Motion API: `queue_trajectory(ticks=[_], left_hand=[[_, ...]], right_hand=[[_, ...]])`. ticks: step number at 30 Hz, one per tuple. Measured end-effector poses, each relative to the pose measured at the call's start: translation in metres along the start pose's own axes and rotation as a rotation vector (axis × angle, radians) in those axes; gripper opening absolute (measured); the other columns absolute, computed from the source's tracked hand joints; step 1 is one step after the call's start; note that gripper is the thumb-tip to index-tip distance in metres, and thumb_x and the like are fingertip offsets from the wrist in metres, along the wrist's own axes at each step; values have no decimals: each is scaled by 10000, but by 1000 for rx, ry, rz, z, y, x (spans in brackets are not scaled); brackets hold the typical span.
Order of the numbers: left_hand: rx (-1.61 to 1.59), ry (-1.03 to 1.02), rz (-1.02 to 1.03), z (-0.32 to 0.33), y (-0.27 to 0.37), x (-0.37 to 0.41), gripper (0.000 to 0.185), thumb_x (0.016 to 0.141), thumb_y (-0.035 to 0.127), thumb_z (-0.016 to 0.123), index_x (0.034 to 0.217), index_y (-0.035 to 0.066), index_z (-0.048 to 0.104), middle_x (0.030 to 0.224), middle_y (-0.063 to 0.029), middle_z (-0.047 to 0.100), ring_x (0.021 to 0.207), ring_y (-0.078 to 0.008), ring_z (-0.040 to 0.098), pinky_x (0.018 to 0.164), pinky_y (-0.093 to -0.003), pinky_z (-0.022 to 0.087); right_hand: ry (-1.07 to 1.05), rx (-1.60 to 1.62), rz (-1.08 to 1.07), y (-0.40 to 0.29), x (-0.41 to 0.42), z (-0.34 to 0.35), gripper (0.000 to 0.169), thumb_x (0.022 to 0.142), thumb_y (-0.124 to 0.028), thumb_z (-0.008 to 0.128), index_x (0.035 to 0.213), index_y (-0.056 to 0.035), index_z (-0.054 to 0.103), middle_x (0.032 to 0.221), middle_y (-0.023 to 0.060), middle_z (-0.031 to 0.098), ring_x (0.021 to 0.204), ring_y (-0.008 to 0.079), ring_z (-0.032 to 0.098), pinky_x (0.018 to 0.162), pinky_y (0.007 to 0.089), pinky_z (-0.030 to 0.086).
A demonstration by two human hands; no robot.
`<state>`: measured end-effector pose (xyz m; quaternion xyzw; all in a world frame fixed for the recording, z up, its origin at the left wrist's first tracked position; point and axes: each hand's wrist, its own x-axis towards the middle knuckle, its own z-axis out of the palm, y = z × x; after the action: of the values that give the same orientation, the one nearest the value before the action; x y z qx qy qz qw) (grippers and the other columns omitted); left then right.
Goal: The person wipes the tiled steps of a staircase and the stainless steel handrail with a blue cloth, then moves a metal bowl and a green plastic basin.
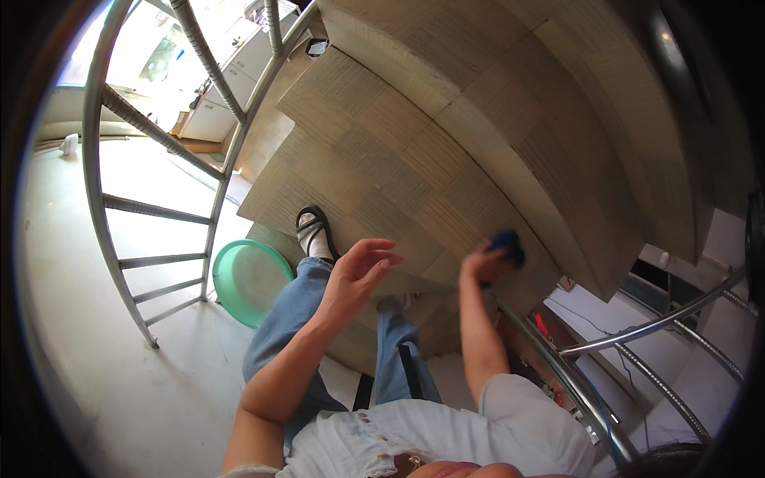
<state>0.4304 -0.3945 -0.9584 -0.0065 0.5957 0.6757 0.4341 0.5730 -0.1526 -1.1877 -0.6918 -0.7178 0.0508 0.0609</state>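
Observation:
A dark blue cloth (pixel 508 248) is gripped in my right hand (pixel 480 264), near the right end of a stair tread (pixel 406 179) with a striped patchwork pattern. Both cloth and hand are slightly blurred. My left hand (pixel 364 266) hangs in the air above my legs with its fingers apart and nothing in it. Below and left of that hand, one foot in a black sandal (pixel 314 232) rests on the same tread. The other foot is lower and mostly in shadow.
A green plastic basin (pixel 251 282) stands left of my leg, by a metal railing (pixel 215 197). More stairs (pixel 514 143) rise ahead to the right. A second metal railing (pixel 651 328) curves along the right. White drawers (pixel 209 119) stand beyond the left railing.

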Motion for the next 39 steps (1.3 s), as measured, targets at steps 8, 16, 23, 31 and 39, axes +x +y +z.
queue_trajectory(ticks=[8, 16, 23, 31, 39], left_hand=[[-128, -14, 26, -7, 21, 12, 271, 925, 166, 554, 1159, 34, 521, 1053, -65, 638, 1038, -120, 562, 910, -258, 400], [-145, 98, 49, -42, 26, 7, 283, 920, 184, 566, 1163, 45, 526, 1042, -56, 638, 1026, -114, 565, 916, -256, 401], [-250, 87, 11, -55, 37, 5, 268, 922, 174, 558, 1160, 53, 529, 1039, -54, 640, 1032, -108, 560, 909, -255, 403], [-277, 176, 9, -76, 45, 2, 263, 924, 168, 551, 1158, 49, 532, 1046, -54, 640, 1031, -104, 559, 897, -247, 398], [-303, 196, -18, -80, 39, -1, 259, 924, 163, 549, 1157, 49, 538, 1035, -44, 637, 996, -90, 558, 872, -241, 405]], right_hand=[[-107, 159, -1053, -257, -127, 9, 720, 696, -362, 715, 1339, -259, 407, 1419, 168, 288, 1282, 382, 310, 937, 555, 318], [62, 227, -911, -159, -30, 15, 641, 756, -246, 654, 1338, -174, 394, 1290, 269, 400, 1154, 443, 431, 915, 545, 362], [-7, 79, -561, -230, -73, 19, 634, 862, -352, 574, 1381, -120, 293, 1383, 311, 265, 1270, 477, 295, 958, 620, 281], [-80, 169, -1080, -408, -114, 43, 656, 793, -370, 634, 1367, -179, 379, 1409, 196, 285, 1270, 373, 315, 990, 566, 280], [-186, 298, -1620, -458, -105, 56, 530, 748, -443, 638, 1253, -355, 504, 1412, 63, 325, 1293, 293, 302, 1009, 536, 247]])
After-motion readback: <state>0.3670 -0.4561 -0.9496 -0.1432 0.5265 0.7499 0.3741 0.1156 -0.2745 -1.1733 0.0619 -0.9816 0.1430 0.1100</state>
